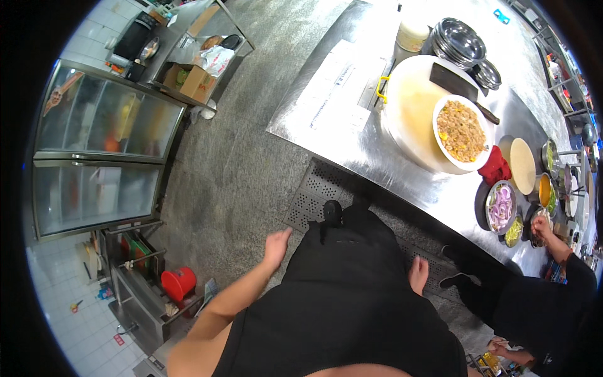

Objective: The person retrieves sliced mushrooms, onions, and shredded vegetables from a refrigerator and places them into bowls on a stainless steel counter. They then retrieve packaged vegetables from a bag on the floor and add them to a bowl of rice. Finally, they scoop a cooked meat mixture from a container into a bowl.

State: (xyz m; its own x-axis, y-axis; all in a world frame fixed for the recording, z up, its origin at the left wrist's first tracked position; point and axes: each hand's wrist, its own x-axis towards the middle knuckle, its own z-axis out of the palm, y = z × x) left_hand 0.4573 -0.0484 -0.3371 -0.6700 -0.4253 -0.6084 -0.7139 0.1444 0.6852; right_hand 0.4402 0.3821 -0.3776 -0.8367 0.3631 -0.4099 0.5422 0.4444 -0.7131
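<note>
My left hand (pixel 276 247) hangs at my side above the grey floor, a little blurred, holding nothing that shows; how far its fingers are spread is unclear. On the other side of my black clothing, my right hand (pixel 418 273) hangs low near the perforated floor grating, its fingers partly curled and no object visible in it. Nearest ahead is a steel worktable (pixel 346 141). On it a round cutting board (pixel 410 122) bears a cleaver (pixel 452 82) and a white bowl of chopped, cooked-looking food (pixel 461 132). A red cloth (pixel 494 166) lies beside the board.
A co-worker in black (pixel 527 301) stands at the right, one hand over bowls near the table's end. Sliced onions (pixel 501 207) sit in a bowl. Stacked steel bowls (pixel 457 42) stand behind the board. At left are a glass-door refrigerator (pixel 108 122) and a red bucket (pixel 178 283).
</note>
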